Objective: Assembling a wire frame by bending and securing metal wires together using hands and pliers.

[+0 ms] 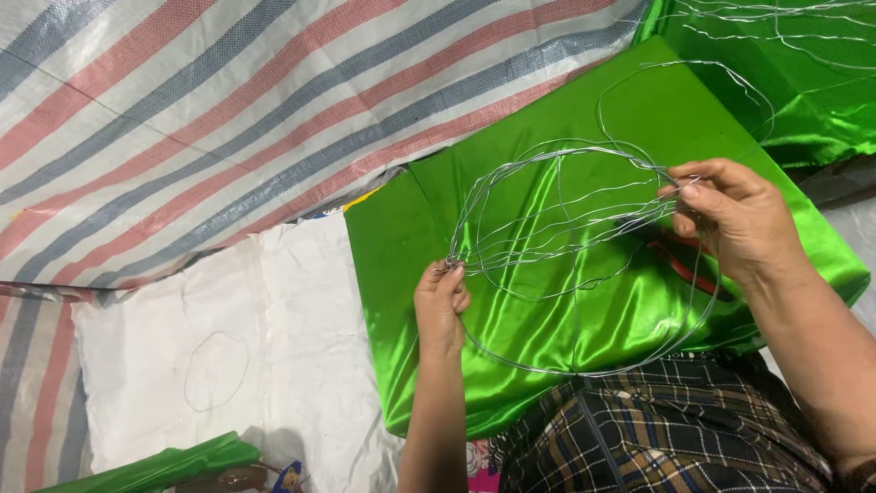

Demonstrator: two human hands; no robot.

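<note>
Striped tarp point(182, 119) floor, green satin point(547, 301) spread; your left hand point(441, 306) and right hand point(730, 215) each pinch the wire loops point(557, 228), grips clamped at opposite sides, keeping them taut.

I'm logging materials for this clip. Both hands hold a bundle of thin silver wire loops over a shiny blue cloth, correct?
Not quite: the cloth is shiny green, not blue, as the head view shows. The rest holds: the left hand and the right hand each pinch the bundle of thin silver wire loops above it.

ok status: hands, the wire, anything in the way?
Left hand pinching wire bundle at its left end. Right hand pinching the right end. Bundle held over green satin cloth. Nothing in the way.
</note>
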